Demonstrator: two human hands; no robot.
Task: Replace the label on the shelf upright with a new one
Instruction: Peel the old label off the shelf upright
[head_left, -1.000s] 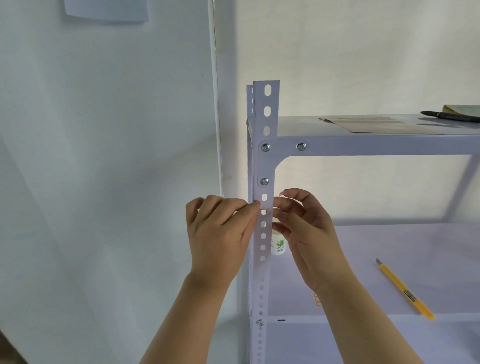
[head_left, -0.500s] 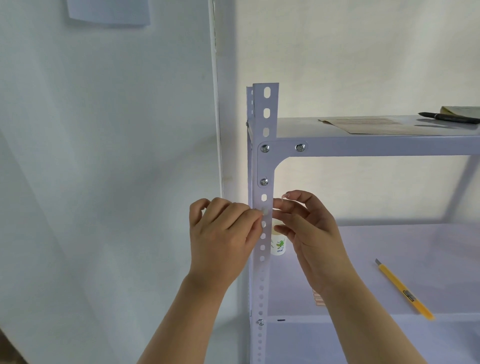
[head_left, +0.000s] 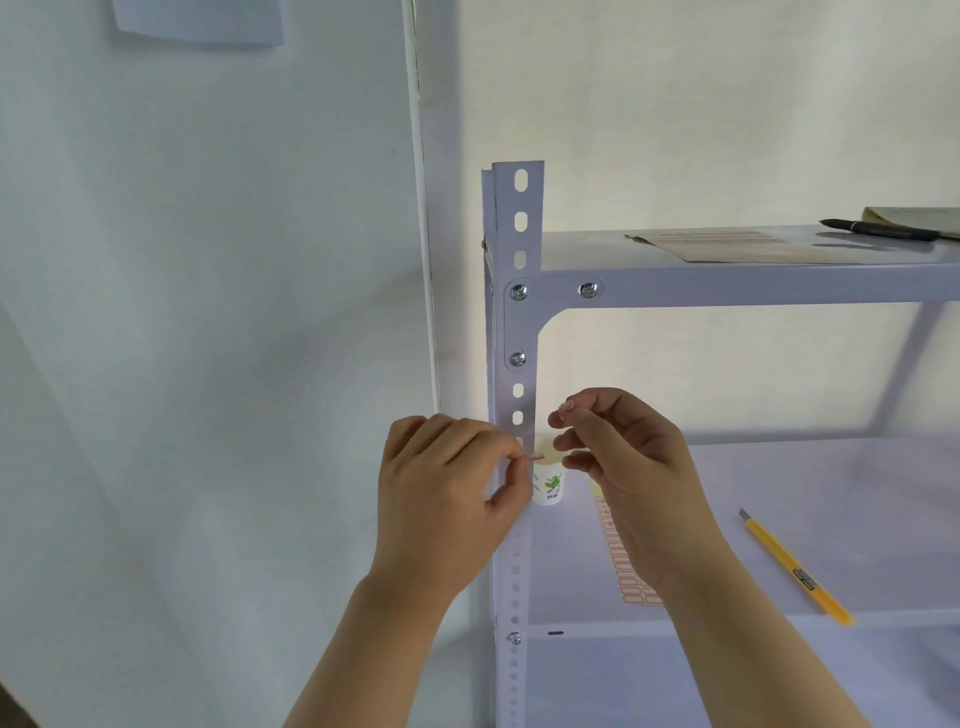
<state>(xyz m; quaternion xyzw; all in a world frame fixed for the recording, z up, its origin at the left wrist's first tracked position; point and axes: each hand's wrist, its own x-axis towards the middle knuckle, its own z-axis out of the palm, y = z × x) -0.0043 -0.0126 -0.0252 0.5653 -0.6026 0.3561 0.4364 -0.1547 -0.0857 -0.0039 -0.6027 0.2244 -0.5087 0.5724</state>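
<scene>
The white perforated shelf upright (head_left: 517, 322) rises at centre. My left hand (head_left: 447, 493) is in front of it, with thumb and forefinger pinched on a small red-edged label (head_left: 535, 458) that sticks out edge-on to the right of the upright. My right hand (head_left: 618, 467) hovers just right of the upright with its fingers curled and apart, holding nothing. A sheet of red-bordered labels (head_left: 626, 566) lies on the middle shelf, partly hidden behind my right wrist.
A small white cup with a green print (head_left: 548, 486) stands on the middle shelf (head_left: 857, 483) behind the upright. A yellow utility knife (head_left: 795, 569) lies to the right. The top shelf holds a paper (head_left: 737, 247) and a black pen (head_left: 878, 228). A wall is at left.
Both hands were pressed on the upright; now my left hand has pulled the small label off to the right and my right hand has drawn back and opened.
</scene>
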